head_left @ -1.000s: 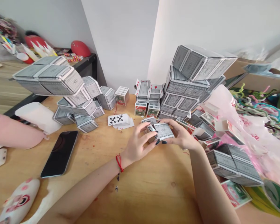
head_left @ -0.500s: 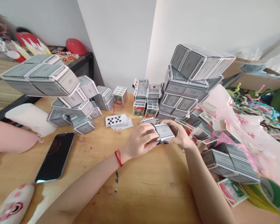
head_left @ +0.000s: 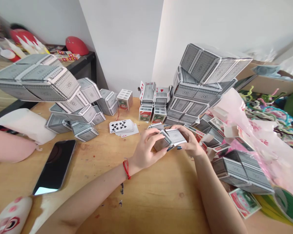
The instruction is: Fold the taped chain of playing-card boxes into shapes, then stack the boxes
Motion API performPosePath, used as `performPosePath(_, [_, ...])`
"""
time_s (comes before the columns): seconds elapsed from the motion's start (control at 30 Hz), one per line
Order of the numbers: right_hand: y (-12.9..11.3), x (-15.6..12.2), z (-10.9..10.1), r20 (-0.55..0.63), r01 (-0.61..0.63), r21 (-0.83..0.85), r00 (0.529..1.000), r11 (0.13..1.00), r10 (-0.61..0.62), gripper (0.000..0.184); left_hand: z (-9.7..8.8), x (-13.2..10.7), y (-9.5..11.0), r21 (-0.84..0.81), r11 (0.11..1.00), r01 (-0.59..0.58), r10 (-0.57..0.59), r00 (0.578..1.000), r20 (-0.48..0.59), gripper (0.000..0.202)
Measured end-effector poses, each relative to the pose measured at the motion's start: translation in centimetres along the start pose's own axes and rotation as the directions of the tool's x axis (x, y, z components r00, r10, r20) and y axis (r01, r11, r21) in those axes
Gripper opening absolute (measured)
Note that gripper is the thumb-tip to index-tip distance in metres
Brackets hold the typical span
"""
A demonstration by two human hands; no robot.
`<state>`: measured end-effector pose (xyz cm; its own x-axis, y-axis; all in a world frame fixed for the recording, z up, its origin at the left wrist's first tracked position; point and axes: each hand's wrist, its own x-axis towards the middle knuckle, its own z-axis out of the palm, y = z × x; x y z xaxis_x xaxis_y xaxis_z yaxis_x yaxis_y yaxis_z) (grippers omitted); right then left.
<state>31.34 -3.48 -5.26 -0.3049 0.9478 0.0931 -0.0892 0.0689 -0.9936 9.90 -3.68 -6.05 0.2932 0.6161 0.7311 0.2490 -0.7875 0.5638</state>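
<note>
Above the middle of the table, my right hand (head_left: 189,140) is closed around a deck of playing cards (head_left: 176,137), grey patterned backs upward. My left hand (head_left: 148,148) is closed on another packet of cards (head_left: 164,141) with the same back, tilted against the deck's left edge. Dark nail polish shows on both thumbs, which nearly meet at the near edge. Just behind the hands lies a grey-backed card pile (head_left: 157,126), partly hidden by my fingers. Face-up cards (head_left: 122,126), a ten of spades on top, lie to the left.
Stacked blocks of cards rise at left (head_left: 46,78) and right (head_left: 200,84). Card boxes (head_left: 145,114) stand at the back. A phone (head_left: 55,167) lies at left. Opened boxes, pink plastic (head_left: 266,143) and a tape roll (head_left: 286,201) crowd the right side.
The cards in my two hands have parted into two packets, the left one now tilted. My right hand has shifted slightly right. The view has moved a little.
</note>
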Motion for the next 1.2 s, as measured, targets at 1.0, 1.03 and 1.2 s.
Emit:
performPosePath(1.0, [-1.6, 1.0, 3.7, -0.172, -0.089, -0.077, 0.982, 0.993, 0.075, 0.043, -2.3, 2.9, -0.3, -0.019, 0.950, 0.311, -0.309, 0.950, 0.050, 0.023])
performPosePath(1.03, [-1.4, 1.1, 4.1, -0.190, -0.084, -0.061, 0.979, 0.995, 0.071, 0.039, -2.3, 2.9, -0.6, -0.031, 0.941, 0.337, -0.334, 0.940, 0.064, 0.025])
performPosePath(1.2, [-0.7, 1.3, 5.6, -0.385, -0.048, 0.023, 0.921, 0.999, 0.053, 0.029, -2.4, 2.7, -1.3, -0.085, 0.893, 0.441, -0.429, 0.894, 0.128, 0.029])
